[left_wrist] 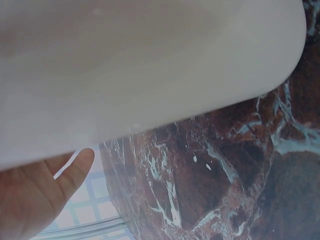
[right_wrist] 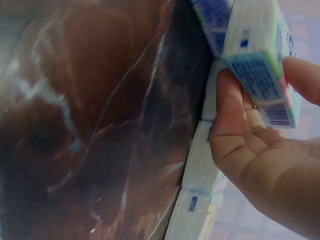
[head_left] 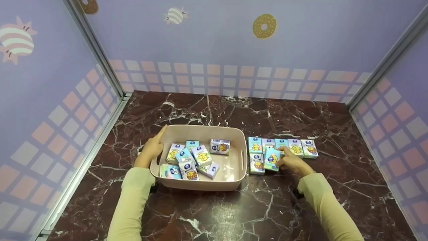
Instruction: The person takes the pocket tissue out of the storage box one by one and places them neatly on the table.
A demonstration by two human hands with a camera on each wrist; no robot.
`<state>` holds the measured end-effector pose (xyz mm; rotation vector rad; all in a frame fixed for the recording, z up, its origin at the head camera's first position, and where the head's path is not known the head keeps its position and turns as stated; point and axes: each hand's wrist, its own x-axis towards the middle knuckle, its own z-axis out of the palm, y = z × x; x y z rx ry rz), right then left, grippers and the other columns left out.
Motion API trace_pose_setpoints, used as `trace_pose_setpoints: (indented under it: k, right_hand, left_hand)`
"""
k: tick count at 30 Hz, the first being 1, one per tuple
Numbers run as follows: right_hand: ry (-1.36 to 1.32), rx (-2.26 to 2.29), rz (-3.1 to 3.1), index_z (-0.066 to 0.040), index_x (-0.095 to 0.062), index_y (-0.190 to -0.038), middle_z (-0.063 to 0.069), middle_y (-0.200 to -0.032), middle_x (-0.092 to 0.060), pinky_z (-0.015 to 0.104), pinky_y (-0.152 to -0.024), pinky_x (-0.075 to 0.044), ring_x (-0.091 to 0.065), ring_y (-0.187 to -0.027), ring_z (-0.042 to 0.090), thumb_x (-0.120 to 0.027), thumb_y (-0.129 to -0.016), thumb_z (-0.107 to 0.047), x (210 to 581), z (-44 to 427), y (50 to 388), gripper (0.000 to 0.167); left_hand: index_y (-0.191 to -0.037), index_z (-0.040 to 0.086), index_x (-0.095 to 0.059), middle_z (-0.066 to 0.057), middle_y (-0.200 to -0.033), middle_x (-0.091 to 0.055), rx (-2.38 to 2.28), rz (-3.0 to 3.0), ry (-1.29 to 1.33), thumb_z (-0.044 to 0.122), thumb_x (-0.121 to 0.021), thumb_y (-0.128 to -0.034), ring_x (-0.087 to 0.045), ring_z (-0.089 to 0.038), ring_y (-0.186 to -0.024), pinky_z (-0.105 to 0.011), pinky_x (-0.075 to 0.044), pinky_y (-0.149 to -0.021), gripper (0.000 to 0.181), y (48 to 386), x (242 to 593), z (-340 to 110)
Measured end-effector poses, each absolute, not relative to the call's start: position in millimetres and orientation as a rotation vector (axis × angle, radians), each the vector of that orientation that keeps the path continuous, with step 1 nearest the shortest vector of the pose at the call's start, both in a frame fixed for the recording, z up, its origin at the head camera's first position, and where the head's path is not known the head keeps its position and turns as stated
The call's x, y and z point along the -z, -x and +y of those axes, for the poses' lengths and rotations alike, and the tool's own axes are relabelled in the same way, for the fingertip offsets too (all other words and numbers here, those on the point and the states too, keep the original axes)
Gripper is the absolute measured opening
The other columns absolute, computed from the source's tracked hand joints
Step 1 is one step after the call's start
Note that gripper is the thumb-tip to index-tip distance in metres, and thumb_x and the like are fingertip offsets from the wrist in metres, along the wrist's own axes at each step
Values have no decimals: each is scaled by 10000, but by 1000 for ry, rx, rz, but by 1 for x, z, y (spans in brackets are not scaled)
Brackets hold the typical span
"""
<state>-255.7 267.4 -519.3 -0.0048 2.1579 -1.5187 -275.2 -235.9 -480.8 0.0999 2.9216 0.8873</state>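
A beige plastic basket (head_left: 200, 185) stands left of centre in the head view, with several small tissue packs (head_left: 202, 156) lying loosely inside. My left hand (head_left: 152, 149) rests against its left end, index finger stretched along the rim. The left wrist view shows the thumb held apart from the basket wall (left_wrist: 150, 65); the other fingers are partly hidden. My right hand (head_left: 291, 162) pinches a blue tissue pack (head_left: 272, 159) between thumb and fingers. In the right wrist view that pack (right_wrist: 260, 85) is tilted, held at the edge of the other packs.
Right of the basket, several tissue packs (head_left: 309, 148) lie side by side in a back row, with one pack (head_left: 256, 164) in front at the left. The dark red marbled tabletop (head_left: 214, 214) is bounded by a purple patterned back wall (head_left: 214, 43) and side walls.
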Motion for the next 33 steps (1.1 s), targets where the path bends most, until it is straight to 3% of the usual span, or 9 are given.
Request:
trace_pose_setpoints:
  k: [10, 18, 23, 29, 33]
  right_hand:
    - [-14, 1388, 2163, -6, -194, -1280, 43, -698, -453, 343, -623, -417, -462, -616, 173, -491, -722, 20, 523, 276, 254, 632]
    - [-34, 1382, 2208, 41, -175, -1216, 37, -646, -477, 307, -611, -442, -464, -583, 142, -483, -727, 61, 528, 271, 254, 579]
    - [-96, 1402, 2294, 68, -216, -1142, 76, -724, -490, 304, -596, -488, -511, -605, 128, -512, -758, 60, 529, 267, 253, 485]
    - [-160, 1369, 2322, 49, -262, -1119, 96, -763, -491, 342, -611, -504, -528, -619, 142, -555, -793, 7, 527, 265, 250, 441]
    - [-149, 1237, 2362, 24, -299, -1063, 115, -798, -496, 358, -567, -489, -553, -649, 198, -616, -776, -77, 521, 262, 245, 439]
  left_hand:
    - [-1424, 240, -156, -311, -1151, -508, -880, 2931, -108, -18, -385, -769, -441, -303, -637, -390, -365, -598, 741, 274, 480, -235]
    - [-1425, 222, -157, -309, -1134, -515, -890, 2935, -123, -19, -382, -772, -438, -302, -643, -399, -364, -608, 731, 274, 480, -235]
    - [-1422, 219, -171, -306, -937, -558, -892, 2943, -118, -26, -395, -763, -406, -273, -596, -369, -348, -572, 738, 274, 481, -235]
    - [-1423, 227, -167, -156, -655, -446, -868, 2935, -96, -16, -397, -765, -370, -237, -557, -343, -335, -554, 738, 274, 481, -234]
    - [-1424, 234, -159, -168, -665, -446, -871, 2930, -85, -9, -391, -772, -382, -247, -574, -359, -347, -577, 733, 275, 481, -234]
